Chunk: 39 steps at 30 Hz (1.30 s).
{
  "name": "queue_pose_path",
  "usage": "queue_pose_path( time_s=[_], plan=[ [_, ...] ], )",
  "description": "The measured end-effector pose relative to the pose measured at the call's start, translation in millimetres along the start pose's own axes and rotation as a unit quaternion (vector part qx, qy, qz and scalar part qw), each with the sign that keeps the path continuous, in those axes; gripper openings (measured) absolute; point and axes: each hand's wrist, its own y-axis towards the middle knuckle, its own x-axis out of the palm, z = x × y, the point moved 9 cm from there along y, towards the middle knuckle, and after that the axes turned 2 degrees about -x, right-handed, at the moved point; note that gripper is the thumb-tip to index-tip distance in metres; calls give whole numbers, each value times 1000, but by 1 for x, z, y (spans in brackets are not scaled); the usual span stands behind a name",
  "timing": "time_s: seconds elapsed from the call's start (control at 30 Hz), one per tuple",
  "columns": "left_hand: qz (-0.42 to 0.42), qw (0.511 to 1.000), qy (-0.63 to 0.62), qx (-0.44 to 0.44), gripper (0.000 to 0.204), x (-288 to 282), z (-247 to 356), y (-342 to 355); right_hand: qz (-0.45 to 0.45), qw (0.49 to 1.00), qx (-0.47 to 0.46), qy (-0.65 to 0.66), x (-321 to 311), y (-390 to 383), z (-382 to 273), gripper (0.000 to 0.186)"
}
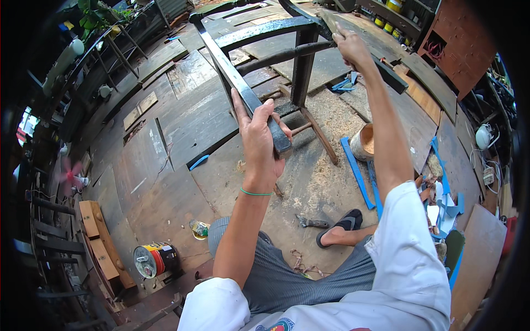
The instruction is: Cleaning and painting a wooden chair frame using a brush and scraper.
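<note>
Black frame (265, 33), just one: left fingers (238, 105) wrap one bar (235, 77), right fingers (343, 39) pinch one flat tool (329, 21)

The location is a makeshift woodworking workshop, identified by a floor (157, 204) laid with loose, mismatched boards (201, 107) and by sawdust (326, 179) scattered across its middle, below a black wooden frame (268, 33). Supplies are placed around the perimeter: a shelf (407, 21) with yellow tins (394, 5) at the far right corner, a heap of scraps (443, 212) by the right edge, and a metal can (157, 259) with cut timber pieces (104, 258) near the near left corner. Blue strips (356, 174) and an open container (359, 144) sit right of the sawdust.
</note>
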Motion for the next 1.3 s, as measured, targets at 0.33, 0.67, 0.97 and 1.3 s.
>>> queue_pose_path(
  time_s=[0.33,0.67,0.97,1.3],
  plan=[
    [-5,1000,-2,3,79,0,-2,3,186,973,-138,-16,30,-51,-26,52],
    [-23,984,169,56,73,-10,7,21,188,904,-296,244,127,-197,-37,62],
    [-15,967,251,37,70,-4,14,9,200,890,-329,244,90,-111,-121,57],
    [-8,974,215,71,72,-17,15,22,30,929,-310,200,139,-118,-119,56]
  ],
)
